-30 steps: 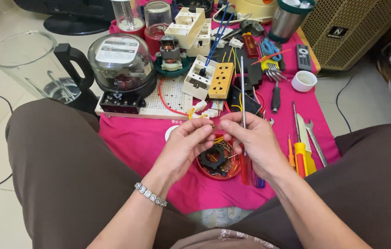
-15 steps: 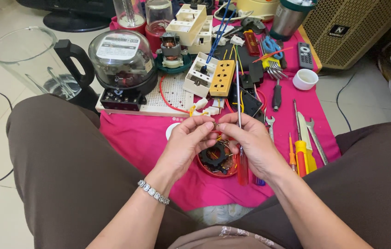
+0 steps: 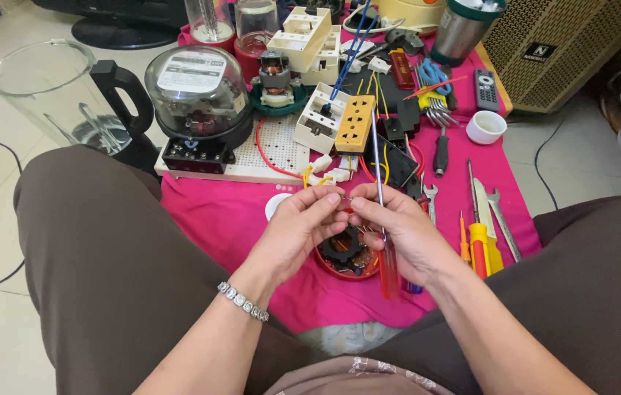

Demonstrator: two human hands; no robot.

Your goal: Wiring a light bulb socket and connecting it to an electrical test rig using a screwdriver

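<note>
My left hand (image 3: 297, 227) and my right hand (image 3: 397, 228) meet fingertip to fingertip above a pink cloth (image 3: 237, 212), pinching a tiny metal part (image 3: 346, 199) between them. My right hand also grips a long screwdriver (image 3: 382, 219) with a red handle, its shaft pointing away from me. Just below the hands lies a red round base (image 3: 350, 256) holding a black wound coil and coloured wires. My left wrist wears a silver bracelet (image 3: 243, 301).
Behind the hands stand a domed electric meter (image 3: 197, 99) on a white perforated board (image 3: 277, 150), a glass blender jug (image 3: 61, 95), socket blocks (image 3: 336, 124), a small motor (image 3: 275, 77) and a white cup (image 3: 486, 126). Screwdrivers and wrenches (image 3: 482, 219) lie at the right.
Both hands have lifted slightly off the red base and drawn closer at the fingertips, so the coil now shows below them. The screwdriver stays in my right hand.
</note>
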